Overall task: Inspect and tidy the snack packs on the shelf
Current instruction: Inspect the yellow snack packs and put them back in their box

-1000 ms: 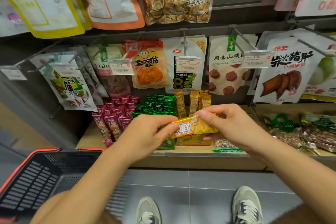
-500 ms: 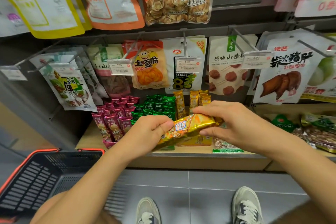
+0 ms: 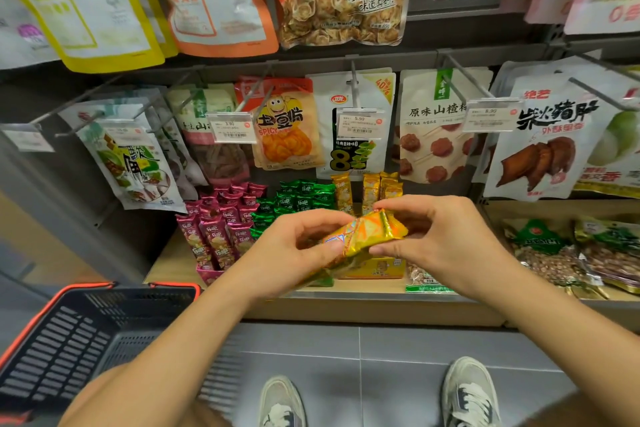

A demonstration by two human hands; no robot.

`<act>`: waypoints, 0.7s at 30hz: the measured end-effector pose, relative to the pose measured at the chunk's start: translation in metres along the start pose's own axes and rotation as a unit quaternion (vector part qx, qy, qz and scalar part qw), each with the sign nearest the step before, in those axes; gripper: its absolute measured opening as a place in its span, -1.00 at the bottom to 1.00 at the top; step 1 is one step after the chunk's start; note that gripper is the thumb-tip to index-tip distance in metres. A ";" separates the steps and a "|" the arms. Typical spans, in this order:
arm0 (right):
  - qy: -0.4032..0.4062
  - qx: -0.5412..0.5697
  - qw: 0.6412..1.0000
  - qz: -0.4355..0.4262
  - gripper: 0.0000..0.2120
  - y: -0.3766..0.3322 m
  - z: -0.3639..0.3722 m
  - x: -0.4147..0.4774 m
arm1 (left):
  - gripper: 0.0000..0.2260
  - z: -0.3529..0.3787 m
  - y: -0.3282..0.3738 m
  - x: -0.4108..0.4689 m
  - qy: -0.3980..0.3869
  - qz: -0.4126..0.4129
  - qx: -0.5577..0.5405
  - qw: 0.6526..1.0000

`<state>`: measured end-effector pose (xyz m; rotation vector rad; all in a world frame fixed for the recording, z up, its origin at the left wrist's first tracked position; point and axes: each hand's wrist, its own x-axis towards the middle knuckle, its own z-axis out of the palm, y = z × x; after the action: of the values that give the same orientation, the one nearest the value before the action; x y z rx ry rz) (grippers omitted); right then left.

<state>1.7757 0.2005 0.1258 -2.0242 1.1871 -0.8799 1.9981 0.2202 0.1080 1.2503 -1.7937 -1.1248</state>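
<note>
A small yellow-gold snack pack [image 3: 367, 234] is held in front of the wooden shelf [image 3: 173, 263], tilted with its right end higher. My left hand [image 3: 294, 246] pinches its lower left end and my right hand [image 3: 440, 239] pinches its upper right end. Behind them on the shelf stand rows of small packs: magenta packs [image 3: 221, 218] at the left, green packs [image 3: 298, 198] in the middle, yellow packs [image 3: 370, 187] at the right. A yellow display box [image 3: 377, 269] sits just under the held pack.
Larger snack bags hang on pegs above, with price tags [image 3: 230, 126] in front. Green nut bags [image 3: 550, 250] lie on the shelf at the right. A black shopping basket with an orange rim [image 3: 69, 340] stands at the lower left. My shoes [image 3: 467, 392] are on the grey tiled floor.
Both hands have turned the yellow pack between them; it has tilted so the right end sits higher, and the hands have risen slightly.
</note>
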 end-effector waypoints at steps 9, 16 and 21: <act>-0.111 0.052 0.991 -0.050 -0.49 0.008 0.019 0.003 | -0.44 0.022 0.000 0.002 0.100 0.059 0.126 0.985; -0.203 0.187 0.961 0.022 -0.52 0.009 0.042 -0.001 | -0.59 0.011 0.010 0.004 0.119 0.078 -0.188 0.972; -0.167 0.080 0.983 0.011 -0.71 0.010 0.040 -0.003 | -0.74 -0.006 0.009 0.004 0.147 0.020 -0.242 0.959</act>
<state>1.8015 0.2068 0.0939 -1.9297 0.9210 -0.5744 1.9988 0.2164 0.1194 1.0152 -1.2213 -1.1923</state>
